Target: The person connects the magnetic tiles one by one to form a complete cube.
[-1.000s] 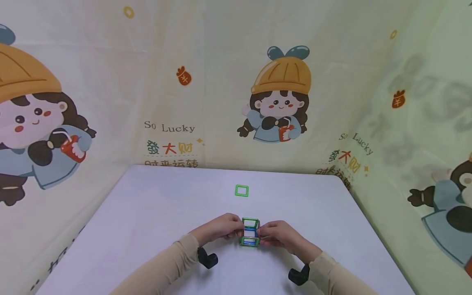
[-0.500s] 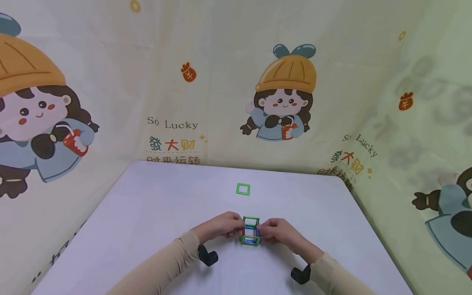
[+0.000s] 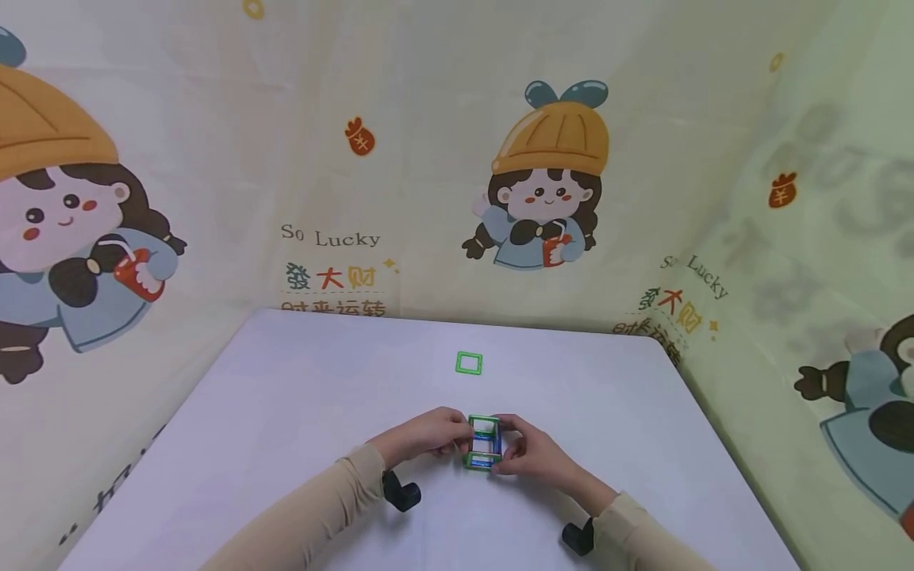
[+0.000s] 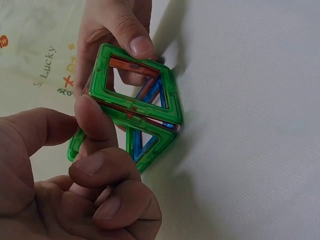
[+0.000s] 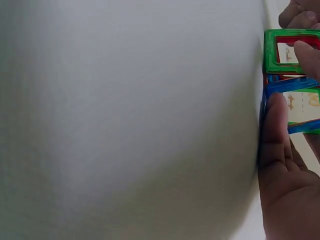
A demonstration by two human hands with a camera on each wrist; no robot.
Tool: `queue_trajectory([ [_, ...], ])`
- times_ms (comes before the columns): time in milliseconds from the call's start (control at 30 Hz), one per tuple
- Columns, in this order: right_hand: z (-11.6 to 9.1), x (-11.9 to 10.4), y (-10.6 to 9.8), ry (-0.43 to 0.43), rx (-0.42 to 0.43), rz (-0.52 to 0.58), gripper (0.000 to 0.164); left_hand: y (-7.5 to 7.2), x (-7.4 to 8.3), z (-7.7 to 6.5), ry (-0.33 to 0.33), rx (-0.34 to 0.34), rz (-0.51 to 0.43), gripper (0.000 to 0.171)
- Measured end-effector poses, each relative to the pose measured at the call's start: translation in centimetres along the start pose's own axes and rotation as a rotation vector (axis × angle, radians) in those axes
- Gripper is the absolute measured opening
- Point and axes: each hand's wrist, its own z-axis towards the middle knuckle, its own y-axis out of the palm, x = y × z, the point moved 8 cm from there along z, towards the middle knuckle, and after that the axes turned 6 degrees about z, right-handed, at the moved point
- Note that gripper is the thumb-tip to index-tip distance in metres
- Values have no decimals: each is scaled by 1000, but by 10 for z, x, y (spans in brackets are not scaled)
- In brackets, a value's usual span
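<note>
A small box-like structure of magnetic tiles point(image 3: 483, 456) stands on the white table, made of open-centred green, blue and red frames. My left hand point(image 3: 428, 432) pinches its left side; in the left wrist view, thumb and index finger meet at a green tile edge, the other fingers curled below. On the opposite side my right hand point(image 3: 539, 456) grips the structure, thumb near its front and fingers toward the back. Slanted blue frames show inside through the green tile point(image 4: 135, 106). In the right wrist view the structure is partly cut off by the frame edge.
A single green square tile point(image 3: 469, 354) lies flat on the table point(image 3: 321, 373) farther back. Black wrist mounts point(image 3: 402, 493) hang beneath both sleeves. A printed cloth point(image 3: 428, 182) with cartoon figures hangs behind and beside the table.
My right hand has spread its thumb and fingers apart along the structure's right side, where they were bunched together before. The left hand keeps its hold. The head view has shifted slightly.
</note>
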Motion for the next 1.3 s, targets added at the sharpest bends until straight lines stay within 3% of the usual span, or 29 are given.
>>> queue_trajectory([
  [167, 2, 2, -5, -63, 13, -29, 93, 1, 2, 8, 2, -5, 3, 26],
  [367, 2, 1, -10, -139, -22, -42, 64, 1, 3, 18, 6, 3, 16, 24],
  [667, 9, 5, -16, -133, -58, -36, 58, 0, 3, 26, 7, -2, 25, 27],
  [900, 13, 8, -19, -145, -61, -42, 57, -5, 4, 32, 51, -21, 55, 21],
  [1000, 13, 9, -22, -144, -57, -34, 57, -10, 2, 39, 41, -23, 55, 28],
  [1100, 15, 9, -22, -148, -65, -32, 58, -25, -4, 48, -1, 54, 75, 37],
  [1167, 18, 9, -20, -152, -78, -34, 59, -42, -6, 56, -25, 160, 158, 38],
  [1233, 21, 9, -18, -150, -92, -37, 59, -61, -3, 66, -38, 281, 306, 29],
  [1300, 23, 10, -16, -139, -104, -38, 59, -77, 3, 77, -33, 380, 526, 22],
])
